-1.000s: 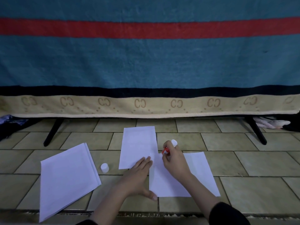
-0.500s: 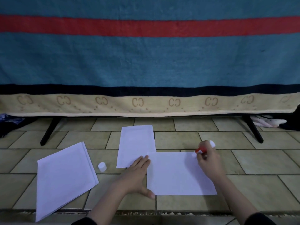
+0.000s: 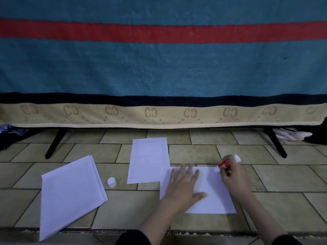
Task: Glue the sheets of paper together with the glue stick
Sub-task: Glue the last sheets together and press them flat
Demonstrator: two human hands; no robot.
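Note:
A white sheet (image 3: pixel 214 200) lies on the tiled floor in front of me. My left hand (image 3: pixel 184 188) rests flat on it with fingers spread. My right hand (image 3: pixel 231 177) grips a red and white glue stick (image 3: pixel 225 164), whose tip touches the sheet's far right corner. A second white sheet (image 3: pixel 148 160) lies just beyond, its near right corner meeting the first sheet. The glue stick's white cap (image 3: pixel 111 182) stands on the floor to the left.
A stack of white paper (image 3: pixel 69 193) lies at the left. A blue, red and beige blanket (image 3: pixel 159 68) hangs over a frame with black legs (image 3: pixel 54 144) behind the sheets. Pink fabric (image 3: pixel 292 136) lies at the far right.
My right hand carried the glue stick from the sheet's left edge along its far edge to the right corner. My left hand slid from the sheet's left edge onto its middle.

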